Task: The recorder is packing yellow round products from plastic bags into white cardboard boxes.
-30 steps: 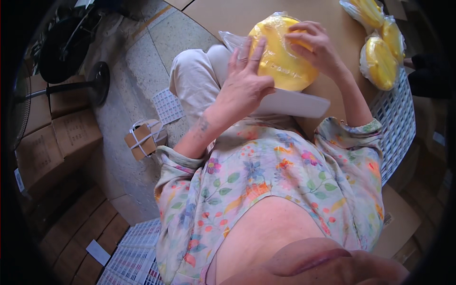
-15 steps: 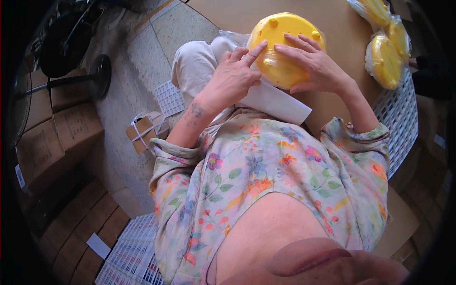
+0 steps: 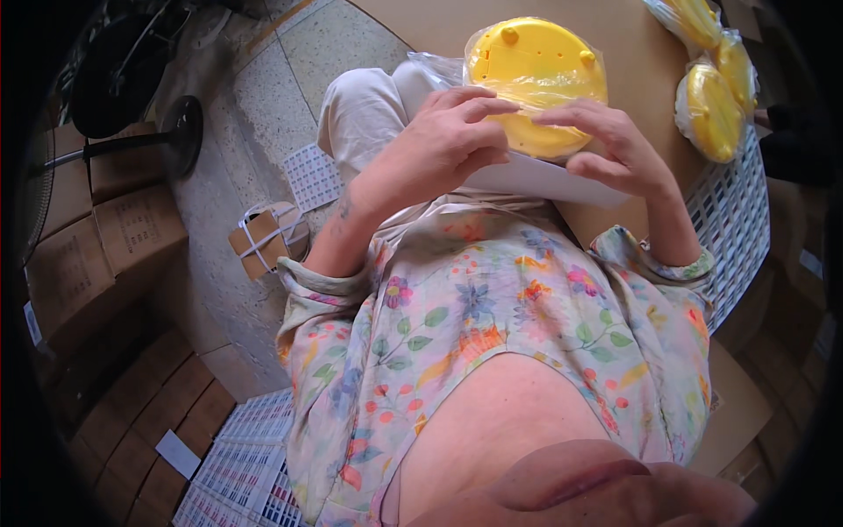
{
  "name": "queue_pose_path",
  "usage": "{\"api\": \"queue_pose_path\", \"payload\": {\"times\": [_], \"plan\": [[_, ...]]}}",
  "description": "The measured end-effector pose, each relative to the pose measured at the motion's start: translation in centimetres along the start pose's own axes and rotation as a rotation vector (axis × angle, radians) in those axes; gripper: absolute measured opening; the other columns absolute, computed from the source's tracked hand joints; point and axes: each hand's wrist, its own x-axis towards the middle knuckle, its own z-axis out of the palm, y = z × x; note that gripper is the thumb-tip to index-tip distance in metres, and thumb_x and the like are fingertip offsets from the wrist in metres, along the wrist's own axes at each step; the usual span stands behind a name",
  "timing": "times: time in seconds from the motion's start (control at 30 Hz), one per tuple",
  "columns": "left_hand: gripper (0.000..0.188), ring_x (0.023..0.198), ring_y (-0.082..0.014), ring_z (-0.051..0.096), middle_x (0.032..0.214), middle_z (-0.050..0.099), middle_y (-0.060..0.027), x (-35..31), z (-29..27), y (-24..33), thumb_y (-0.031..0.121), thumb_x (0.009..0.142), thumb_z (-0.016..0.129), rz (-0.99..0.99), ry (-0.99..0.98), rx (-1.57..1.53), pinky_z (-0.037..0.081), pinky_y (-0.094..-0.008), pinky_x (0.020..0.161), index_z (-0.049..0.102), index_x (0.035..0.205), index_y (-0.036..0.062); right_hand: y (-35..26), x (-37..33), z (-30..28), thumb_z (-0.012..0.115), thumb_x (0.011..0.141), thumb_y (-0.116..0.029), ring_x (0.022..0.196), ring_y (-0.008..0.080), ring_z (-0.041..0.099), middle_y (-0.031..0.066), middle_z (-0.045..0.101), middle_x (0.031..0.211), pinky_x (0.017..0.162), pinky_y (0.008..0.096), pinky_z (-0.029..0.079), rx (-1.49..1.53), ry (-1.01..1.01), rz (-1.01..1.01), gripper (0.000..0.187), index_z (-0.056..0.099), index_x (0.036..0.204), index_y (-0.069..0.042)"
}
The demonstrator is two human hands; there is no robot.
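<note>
A round yellow plastic object [image 3: 540,57] in a clear plastic bag lies on the brown cardboard surface in front of me, its flat side with small round knobs facing up. The film wrinkles across its middle. My left hand [image 3: 461,136] is over its near left edge, fingers half bent and the fingertips at the film. From the right, my right hand [image 3: 619,149] reaches over the near right edge, fingers stretched out and thumb apart. A white flat piece [image 3: 562,180] lies under the near edge, partly hidden by my hands.
Several bagged yellow pieces [image 3: 713,110] sit at the right beside a white lattice basket [image 3: 729,224]. Brown cartons [image 3: 140,228] are stacked at the left, near a dark stand base [image 3: 183,136]. A sticker sheet [image 3: 313,177] and a strapped small box [image 3: 256,241] lie on the floor.
Both hands have slid from the top of the yellow object toward me, to its near edge. More of its upper face now shows, and the white piece sits further right.
</note>
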Motion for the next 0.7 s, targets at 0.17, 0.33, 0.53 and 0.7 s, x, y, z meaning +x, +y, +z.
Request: {"api": "queue_pose_path", "payload": {"times": [0.17, 0.33, 0.53, 0.7], "plan": [[0.011, 0.084, -0.0302, 0.066, 0.091, 0.07, -0.008, 0.0, 0.6, 0.4, 0.015, 0.086, 0.069, -0.247, -0.009, -0.163, 0.052, -0.0374, 0.076, 0.067, 0.091, 0.0055, -1.1, -0.8, -2.3, 0.074, 0.085, -0.014, 0.087, 0.0249, 0.068, 0.0096, 0.07, 0.097, 0.08, 0.032, 0.053, 0.065, -0.182, 0.114, 0.03, 0.065, 0.111, -0.002], [0.019, 0.072, -0.0124, 0.065, 0.081, 0.071, -0.0069, -0.9, 2.2, -1.0, 0.015, 0.089, 0.071, -0.495, 0.155, -0.607, 0.052, -0.027, 0.067, 0.069, 0.099, -0.0012, -0.2, -1.3, -4.0, 0.069, 0.086, -0.002, 0.073, 0.0209, 0.065, 0.0084, 0.067, 0.084, 0.069, 0.0261, 0.052, 0.106, -0.121, 0.315, 0.02, 0.065, 0.105, 0.001], [0.02, 0.075, -0.0074, 0.063, 0.082, 0.071, -0.0047, -0.3, 2.5, -1.0, 0.014, 0.09, 0.07, -0.67, 0.165, -0.628, 0.052, -0.0248, 0.069, 0.07, 0.1, -0.0042, -0.1, 0.0, -1.0, 0.074, 0.079, -0.004, 0.097, 0.0261, 0.059, 0.0066, 0.064, 0.1, 0.087, 0.036, 0.049, -0.586, 0.288, -0.012, 0.026, 0.071, 0.105, -0.009], [0.02, 0.074, -0.0086, 0.063, 0.081, 0.071, -0.0068, -0.1, 3.3, -0.8, 0.014, 0.089, 0.068, -0.588, 0.241, -0.611, 0.053, -0.0256, 0.068, 0.069, 0.098, -0.004, 0.2, 1.8, 2.9, 0.077, 0.077, -0.01, 0.097, 0.0259, 0.058, 0.0053, 0.063, 0.098, 0.088, 0.0378, 0.047, -0.549, 0.454, -0.036, 0.021, 0.074, 0.098, -0.011]]}}
